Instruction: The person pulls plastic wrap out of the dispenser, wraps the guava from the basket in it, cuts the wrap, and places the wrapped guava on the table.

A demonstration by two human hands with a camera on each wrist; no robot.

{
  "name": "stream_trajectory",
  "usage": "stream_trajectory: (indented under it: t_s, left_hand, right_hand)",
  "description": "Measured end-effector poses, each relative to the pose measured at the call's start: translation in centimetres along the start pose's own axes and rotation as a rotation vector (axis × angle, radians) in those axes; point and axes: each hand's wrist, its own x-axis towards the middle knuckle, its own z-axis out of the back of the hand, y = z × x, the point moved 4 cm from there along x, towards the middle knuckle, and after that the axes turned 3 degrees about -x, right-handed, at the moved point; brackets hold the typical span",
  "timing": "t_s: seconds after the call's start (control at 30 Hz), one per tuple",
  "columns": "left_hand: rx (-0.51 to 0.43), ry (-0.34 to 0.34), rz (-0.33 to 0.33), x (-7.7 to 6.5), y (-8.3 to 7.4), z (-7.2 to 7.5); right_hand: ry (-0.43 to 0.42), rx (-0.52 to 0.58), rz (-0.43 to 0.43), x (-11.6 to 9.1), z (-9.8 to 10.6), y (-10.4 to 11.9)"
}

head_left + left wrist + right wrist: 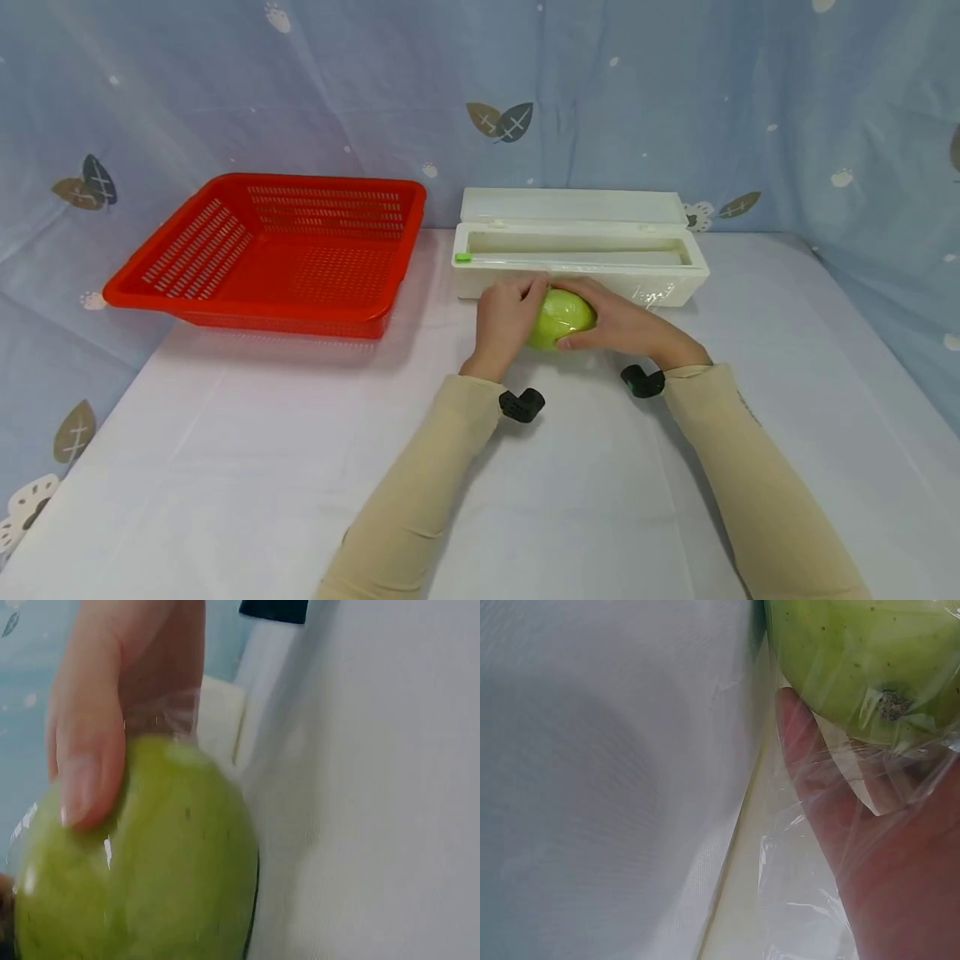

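A round green fruit [567, 315] with dark specks, wrapped in clear cling film [795, 862], sits in front of a white film dispenser box [577, 285]. My right hand [618, 321] grips the fruit from the right, its thumb on the near side. In the left wrist view that thumb [86, 780] presses on the fruit. Film stretches over the right hand in the right wrist view. At the fruit's upper left, my left hand [506, 321] has curled fingers at the film, close to the right fingertips. Its fingertips are partly hidden.
The dispenser's lid [573, 206] stands raised at the back, and a green slider [462, 257] sits at the left of its front edge. A red plastic basket [277, 317] stands to the left. White cloth [262, 467] covers the table; a patterned blue curtain [337, 83] hangs behind.
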Motion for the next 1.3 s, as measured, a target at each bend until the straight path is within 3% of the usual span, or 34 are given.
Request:
stream_trajectory:
  t_s: [0.17,0.3,0.43,0.57,0.7,0.87,1.03,1.13,1.2,1.3]
  left_hand:
    - [-0.017,-0.046,-0.013,-0.5,-0.1,-0.5]
    - [-0.041,-0.036,-0.033,-0.7,0.2,-0.6]
    - [-0.138,-0.004,-0.075,-0.7,1.1,-0.7]
    - [-0.291,0.085,-0.134,-0.7,1.5,-0.8]
    - [-0.432,0.214,-0.162,-1.0,0.7,-0.2]
    - [-0.432,0.353,-0.189,-1.4,-0.6,0.6]
    - [-0.396,0.509,-0.169,-1.3,-0.6,1.1]
    - [-0.478,0.587,-0.117,-1.2,0.0,1.3]
    - [-0.560,0.591,-0.082,-1.0,0.4,1.5]
    - [-0.715,0.534,-0.001,-0.7,1.2,1.5]
  right_hand:
    - [0.009,0.001,0.000,-0.5,0.2,1.8]
    - [0.004,-0.004,-0.030,0.2,-0.2,0.0]
    - [0.009,-0.007,-0.053,0.7,-0.3,-0.9]
    - [0.012,-0.010,-0.048,0.7,-0.2,-0.8]
    - [0.002,-0.012,-0.046,0.6,0.0,-0.6]
    - [-0.002,0.015,-0.053,0.5,0.2,-0.8]
    - [0.007,0.054,-0.053,0.3,0.4,-0.3]
    - [0.017,0.070,-0.052,0.0,0.4,0.7]
    - [0.017,0.077,-0.040,-0.2,0.4,1.2]
    - [0.011,0.059,-0.018,-0.1,0.3,1.2]
